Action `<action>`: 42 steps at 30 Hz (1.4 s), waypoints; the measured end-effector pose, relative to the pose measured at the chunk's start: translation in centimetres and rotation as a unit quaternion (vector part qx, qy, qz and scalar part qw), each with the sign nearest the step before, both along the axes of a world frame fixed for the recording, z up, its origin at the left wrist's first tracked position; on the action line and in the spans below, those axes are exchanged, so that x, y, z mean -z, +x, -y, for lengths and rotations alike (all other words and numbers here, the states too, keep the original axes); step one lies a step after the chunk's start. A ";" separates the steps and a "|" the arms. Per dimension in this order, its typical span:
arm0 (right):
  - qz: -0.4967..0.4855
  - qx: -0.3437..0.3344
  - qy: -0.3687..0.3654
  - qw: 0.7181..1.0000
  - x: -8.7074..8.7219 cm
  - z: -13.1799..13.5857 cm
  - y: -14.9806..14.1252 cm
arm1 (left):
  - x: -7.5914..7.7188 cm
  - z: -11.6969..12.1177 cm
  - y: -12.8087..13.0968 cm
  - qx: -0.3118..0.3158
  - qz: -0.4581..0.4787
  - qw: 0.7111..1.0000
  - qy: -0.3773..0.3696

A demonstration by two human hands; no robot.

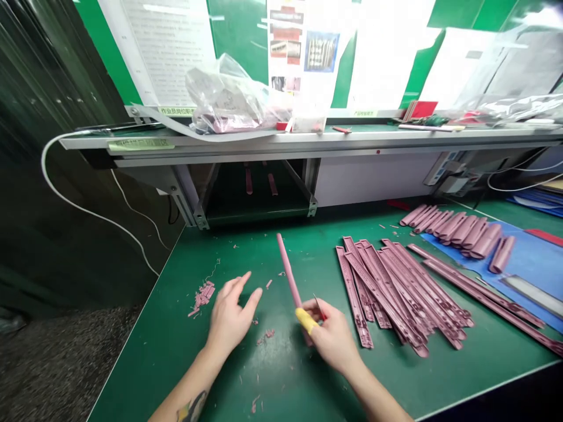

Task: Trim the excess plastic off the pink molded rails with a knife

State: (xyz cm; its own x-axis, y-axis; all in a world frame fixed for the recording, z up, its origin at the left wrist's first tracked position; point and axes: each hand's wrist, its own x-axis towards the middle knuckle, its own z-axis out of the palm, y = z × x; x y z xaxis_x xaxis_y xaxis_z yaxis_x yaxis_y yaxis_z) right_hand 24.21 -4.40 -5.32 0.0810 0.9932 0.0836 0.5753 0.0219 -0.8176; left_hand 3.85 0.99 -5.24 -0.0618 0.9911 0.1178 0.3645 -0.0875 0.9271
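My right hand (332, 337), its thumb wrapped in a yellow cover (307, 320), is closed around the lower end of a long, slim pink plastic strip (288, 269). The strip points up and away from me, tilted left. Between the same fingers shows a small red piece with a thin pointed tip (320, 308), perhaps a blade; most of it is hidden. My left hand (231, 313) hovers just left of the strip, fingers and thumb apart, holding nothing. Beyond it lies a little heap of pink scraps (203, 295).
Many pink strips (396, 287) lie piled on the green table (167, 369) to the right. Behind them, rolled pink bundles (461, 228) rest partly on a blue sheet (536, 258). A chute (259, 208) opens beneath the shelf (246, 146), which bears a plastic bag (233, 97).
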 end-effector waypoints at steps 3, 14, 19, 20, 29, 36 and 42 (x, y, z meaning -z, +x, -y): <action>0.073 0.074 0.021 0.994 0.8 0.4 5.4 | 1.7 -0.8 -3.8 -0.017 -0.080 0.996 -0.030; 0.061 -0.098 0.154 0.981 -3.9 1.9 3.9 | -2.7 1.6 -0.3 0.195 0.135 0.956 -0.175; 0.052 -0.104 0.249 0.962 -6.5 1.4 1.4 | -5.7 4.0 1.0 0.245 0.310 0.889 -0.230; 0.062 -0.100 0.262 0.958 -6.7 1.3 1.3 | -5.9 4.2 1.1 0.248 0.323 0.881 -0.240; 0.106 -0.098 0.284 0.948 -6.5 1.5 1.4 | -5.5 5.2 0.9 0.248 0.272 0.903 -0.221; 0.018 -0.183 0.226 0.957 -7.7 1.7 2.4 | -7.1 6.4 0.8 0.238 0.159 0.946 -0.154; -0.156 -0.249 0.107 0.950 -7.4 0.6 3.4 | -8.1 7.7 0.8 0.199 0.078 0.974 -0.069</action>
